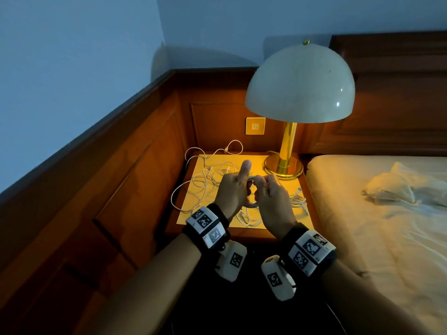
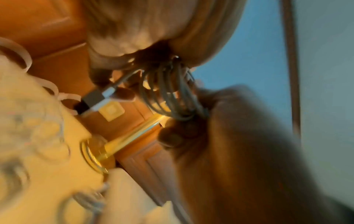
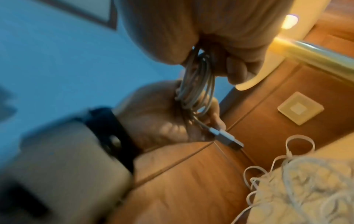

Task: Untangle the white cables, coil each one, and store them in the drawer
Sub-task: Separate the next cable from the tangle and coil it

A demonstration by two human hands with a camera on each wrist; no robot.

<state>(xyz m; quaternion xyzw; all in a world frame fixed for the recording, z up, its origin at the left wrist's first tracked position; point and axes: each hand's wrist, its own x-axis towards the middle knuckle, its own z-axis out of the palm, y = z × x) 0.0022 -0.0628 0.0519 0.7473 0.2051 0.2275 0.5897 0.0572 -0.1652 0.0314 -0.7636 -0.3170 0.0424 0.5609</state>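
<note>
A small coil of white cable (image 3: 195, 91) is held up in the air in front of the lamp (image 1: 298, 97), above the nightstand (image 1: 242, 228). The coil stands up tall, with its loops running up and down. Its USB plug (image 3: 229, 140) sticks out from the bottom of the coil, pointing down toward the wooden wall panel.

The left hand (image 1: 233, 189) grips the lower part of the coil with curled fingers, and its thumb (image 1: 245, 166) points straight up. The right hand (image 1: 272, 201) pinches the top of the coil between thumb and fingers. Both hands are close together, almost touching.

More white cables (image 1: 205, 180) lie in a loose tangle on the nightstand, left of the lamp. Another little bundle (image 1: 298, 201) lies in front of the lamp's base.
</note>
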